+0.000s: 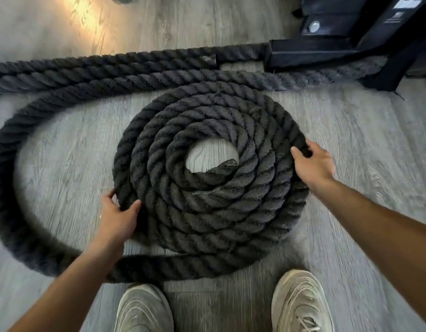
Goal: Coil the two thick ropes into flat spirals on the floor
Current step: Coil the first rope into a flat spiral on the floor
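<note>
Head view, looking down at grey wood-look floor. A thick dark twisted rope forms a flat coil in the middle of the floor, several turns wound tight against each other, with a small bare patch of floor at the centre and the rope's taped end lying at the edge of that patch. The rope's loose tail leaves the coil at the near side, passes just in front of the shoes, swings wide to the left in a big loop and runs back along the far side. A second rope lies straight beyond it, side by side with the tail, its end close to a black metal frame at upper right. Left hand is on the coil's lower left edge; its grip is closed around the outermost turn, thumb on top, fingers wrapped under the outside. Right hand is on the coil's right edge; its grip likewise holds the outer turn, thumb laid over the top and fingers curled over the rim. Two pale shoes stand at the near edge, just behind the tail. Edges of the frame are motion-blurred.
</note>
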`<state>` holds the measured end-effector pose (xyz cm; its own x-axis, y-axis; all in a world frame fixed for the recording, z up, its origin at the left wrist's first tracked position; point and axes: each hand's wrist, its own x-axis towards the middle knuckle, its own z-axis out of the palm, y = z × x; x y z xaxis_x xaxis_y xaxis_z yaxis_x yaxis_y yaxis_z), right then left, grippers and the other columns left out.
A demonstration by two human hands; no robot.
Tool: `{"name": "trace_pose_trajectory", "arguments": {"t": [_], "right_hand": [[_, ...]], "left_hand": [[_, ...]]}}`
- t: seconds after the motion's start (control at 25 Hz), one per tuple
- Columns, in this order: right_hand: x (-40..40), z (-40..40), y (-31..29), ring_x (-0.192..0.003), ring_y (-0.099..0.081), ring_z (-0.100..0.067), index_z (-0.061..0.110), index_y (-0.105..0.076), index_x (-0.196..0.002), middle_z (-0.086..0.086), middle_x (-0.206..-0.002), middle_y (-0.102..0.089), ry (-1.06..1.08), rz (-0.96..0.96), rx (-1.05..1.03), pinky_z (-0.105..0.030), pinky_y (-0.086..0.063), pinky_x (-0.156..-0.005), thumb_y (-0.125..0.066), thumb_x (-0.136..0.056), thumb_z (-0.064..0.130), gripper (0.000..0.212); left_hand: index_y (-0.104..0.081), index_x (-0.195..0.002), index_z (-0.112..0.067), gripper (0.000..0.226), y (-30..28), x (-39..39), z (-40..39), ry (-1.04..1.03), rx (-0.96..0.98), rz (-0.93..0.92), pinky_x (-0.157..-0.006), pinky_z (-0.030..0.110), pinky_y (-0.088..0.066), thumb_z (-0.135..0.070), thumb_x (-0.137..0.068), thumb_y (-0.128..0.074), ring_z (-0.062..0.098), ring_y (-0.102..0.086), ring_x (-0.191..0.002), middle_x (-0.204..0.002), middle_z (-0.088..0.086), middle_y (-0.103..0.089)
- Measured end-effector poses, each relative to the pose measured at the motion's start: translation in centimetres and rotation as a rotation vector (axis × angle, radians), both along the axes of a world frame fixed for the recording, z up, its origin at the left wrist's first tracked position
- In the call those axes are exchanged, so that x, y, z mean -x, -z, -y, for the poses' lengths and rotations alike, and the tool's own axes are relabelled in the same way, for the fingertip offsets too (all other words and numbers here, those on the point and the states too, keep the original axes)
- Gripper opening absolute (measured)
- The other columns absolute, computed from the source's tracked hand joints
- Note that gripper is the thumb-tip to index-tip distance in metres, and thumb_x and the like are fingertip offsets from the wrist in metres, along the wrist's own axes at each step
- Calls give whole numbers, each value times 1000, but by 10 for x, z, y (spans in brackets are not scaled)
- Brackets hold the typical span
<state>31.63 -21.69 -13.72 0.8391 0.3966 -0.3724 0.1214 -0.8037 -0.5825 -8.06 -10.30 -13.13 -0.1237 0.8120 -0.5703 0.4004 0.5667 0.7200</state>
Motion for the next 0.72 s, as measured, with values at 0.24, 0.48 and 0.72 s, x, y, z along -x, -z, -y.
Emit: {"name": "trace_pose_trajectory", "arguments": {"t": [0.24, 0.48, 0.72], "right_hand": [[111, 52, 3, -130, -37, -41, 23, -20, -159, -18, -146, -32, 266, 7, -48, -49, -40, -96, -43, -103, 39, 62], [138, 70, -8, -121, -51, -45, 28, -4, -161, -20, -158, -20, 231, -105, -11, -40, -44, -84, -39, -106, 35, 66], [60, 30, -16, -136, -42, -39, 43, -15, -158, -8, -164, -20, 77, -162, 20, -47, -39, -108, -43, -105, 32, 61]], "left_hand": [[-42, -150, -23, 59, -14, -21, -74, 18, -54, 31, -87, 35, -54, -8, -96, -61, 19, -66, -102, -125, 6, -65], [-42, -149, -29, 54, -8, -33, -111, 249, -119, -175, -107, 46, -49, -20, -99, -58, 26, -61, -120, -136, 5, -61], [-37, -145, -21, 54, -2, -13, -52, 31, -48, -101, -92, 48, -56, -16, -97, -62, 29, -63, -113, -129, 11, -59]]}}
